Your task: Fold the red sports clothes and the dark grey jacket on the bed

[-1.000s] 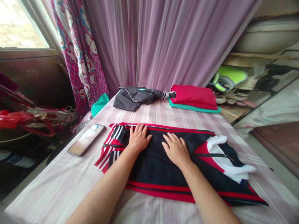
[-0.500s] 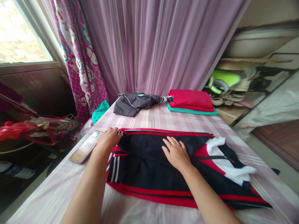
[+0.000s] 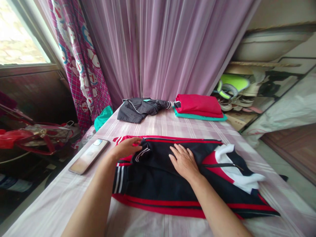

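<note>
A black and red track jacket (image 3: 158, 184) with a white collar and a dark front zip lies spread on the cloth-covered table. My left hand (image 3: 126, 148) is at its far left corner, fingers curled round the white-striped cuff (image 3: 143, 153) of the upper sleeve. That cuff is lifted and bent inward over the black fabric, uncovering red cloth with white stripes beneath. Flat on the middle of the jacket rests my right hand (image 3: 184, 162), fingers spread and holding nothing. A second striped cuff (image 3: 120, 179) lies flat nearer to me.
Left of the jacket lies a phone (image 3: 89, 157). At the back are a dark grey garment (image 3: 135, 110) and a folded red garment (image 3: 198, 105) on a teal one (image 3: 204, 118). A purple curtain (image 3: 168, 49) hangs behind; a shoe rack (image 3: 259, 93) stands at right.
My left hand has moved right and pulled the striped cuff inward off the corner, exposing the red layer. My right hand stays flat on the jacket. The view has shifted slightly.
</note>
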Available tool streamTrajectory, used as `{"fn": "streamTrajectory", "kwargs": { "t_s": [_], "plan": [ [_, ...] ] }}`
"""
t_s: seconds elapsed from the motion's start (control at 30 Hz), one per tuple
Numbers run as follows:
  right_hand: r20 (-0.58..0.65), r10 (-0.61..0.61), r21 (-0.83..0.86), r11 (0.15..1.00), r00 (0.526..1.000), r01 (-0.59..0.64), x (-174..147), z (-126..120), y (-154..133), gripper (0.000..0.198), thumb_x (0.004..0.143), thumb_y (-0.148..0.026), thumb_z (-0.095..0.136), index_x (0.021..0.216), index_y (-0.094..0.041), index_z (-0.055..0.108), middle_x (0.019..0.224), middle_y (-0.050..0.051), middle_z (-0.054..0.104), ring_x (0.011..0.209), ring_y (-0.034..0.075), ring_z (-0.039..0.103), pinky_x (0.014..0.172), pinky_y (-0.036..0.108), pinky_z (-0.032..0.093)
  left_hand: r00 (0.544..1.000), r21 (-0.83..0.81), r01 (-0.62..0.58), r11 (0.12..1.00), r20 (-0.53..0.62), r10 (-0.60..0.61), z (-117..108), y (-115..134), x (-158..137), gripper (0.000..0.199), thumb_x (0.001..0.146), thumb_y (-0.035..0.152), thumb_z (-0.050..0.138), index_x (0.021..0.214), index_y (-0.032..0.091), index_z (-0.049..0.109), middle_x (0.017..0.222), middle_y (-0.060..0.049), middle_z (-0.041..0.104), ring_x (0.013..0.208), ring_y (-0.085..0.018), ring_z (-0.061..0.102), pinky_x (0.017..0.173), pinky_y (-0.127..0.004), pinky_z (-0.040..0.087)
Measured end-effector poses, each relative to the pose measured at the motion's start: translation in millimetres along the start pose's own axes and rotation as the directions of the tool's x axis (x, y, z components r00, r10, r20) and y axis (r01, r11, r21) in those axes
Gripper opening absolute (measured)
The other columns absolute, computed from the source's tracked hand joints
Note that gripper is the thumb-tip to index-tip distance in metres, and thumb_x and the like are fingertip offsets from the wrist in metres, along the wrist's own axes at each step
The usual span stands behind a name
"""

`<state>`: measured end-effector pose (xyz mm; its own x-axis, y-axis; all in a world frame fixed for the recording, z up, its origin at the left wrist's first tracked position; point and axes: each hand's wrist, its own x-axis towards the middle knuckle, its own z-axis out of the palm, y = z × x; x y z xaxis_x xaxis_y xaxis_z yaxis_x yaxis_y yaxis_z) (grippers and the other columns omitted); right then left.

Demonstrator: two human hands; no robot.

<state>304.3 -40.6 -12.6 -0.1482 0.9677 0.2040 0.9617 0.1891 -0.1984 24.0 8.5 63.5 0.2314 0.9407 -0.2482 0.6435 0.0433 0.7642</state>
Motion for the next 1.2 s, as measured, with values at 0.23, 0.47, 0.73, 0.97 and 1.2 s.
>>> {"fn": "streamTrajectory", "kwargs": {
  "t_s": [0.23,0.47,0.73,0.97,1.2],
  "plan": [
    [-0.253,-0.101,0.132,0.982,0.962,0.138,1.8,-7.2,-7.0,0.027,0.092,-0.023,0.051,0.110,-0.022,0.072,0.121,0.008,0.070,0.114,0.024,0.061,0.102,0.042,0.040,0.984,0.375,-0.145,0.915,0.154,0.092,8.4,18.9,-14.7,0.065,0.065,0.037,0.074,0.126,0.021,0.061,0.128,-0.010,0.066,0.114,-0.028,0.063,0.094,-0.032,0.047],
    [-0.195,-0.103,0.285,0.945,0.975,0.157,-0.3,-21.5,-38.2,0.021,0.090,-0.020,0.055,0.097,-0.025,0.074,0.100,0.004,0.075,0.095,0.020,0.065,0.088,0.033,0.046,0.991,0.619,-0.124,0.776,0.111,0.070,27.7,30.2,-11.0,0.027,0.074,0.026,0.061,0.100,0.019,0.067,0.106,-0.010,0.070,0.097,-0.025,0.066,0.080,-0.029,0.046],
    [0.076,-0.037,0.407,0.913,0.996,0.003,21.1,-24.0,-55.1,0.023,0.091,-0.023,0.053,0.087,-0.023,0.075,0.093,0.004,0.076,0.089,0.019,0.069,0.081,0.028,0.048,0.973,0.362,-0.173,0.916,0.205,0.102,6.1,7.9,-1.6,0.016,0.070,0.025,0.058,0.079,0.023,0.071,0.082,0.000,0.071,0.078,-0.018,0.064,0.066,-0.023,0.043],
    [0.049,-0.038,0.523,0.852,0.998,0.007,24.4,-21.1,-74.0,0.025,0.090,-0.032,0.054,0.082,-0.022,0.075,0.087,0.005,0.076,0.081,0.019,0.067,0.074,0.027,0.046,0.988,0.414,-0.145,0.899,0.116,0.106,0.8,12.8,-8.2,0.017,0.060,0.016,0.057,0.070,0.023,0.069,0.075,-0.001,0.071,0.076,-0.020,0.063,0.065,-0.026,0.041],
    [0.127,0.064,0.732,0.667,0.990,-0.137,22.1,-25.5,-69.6,0.047,0.087,-0.058,0.053,0.075,-0.017,0.071,0.065,0.002,0.067,0.062,0.015,0.058,0.057,0.025,0.037,0.963,0.063,-0.238,0.969,0.142,0.227,12.7,21.6,-5.8,0.011,0.071,0.030,0.057,0.079,0.023,0.061,0.071,0.002,0.065,0.068,-0.016,0.059,0.059,-0.023,0.041]
  ]
}}
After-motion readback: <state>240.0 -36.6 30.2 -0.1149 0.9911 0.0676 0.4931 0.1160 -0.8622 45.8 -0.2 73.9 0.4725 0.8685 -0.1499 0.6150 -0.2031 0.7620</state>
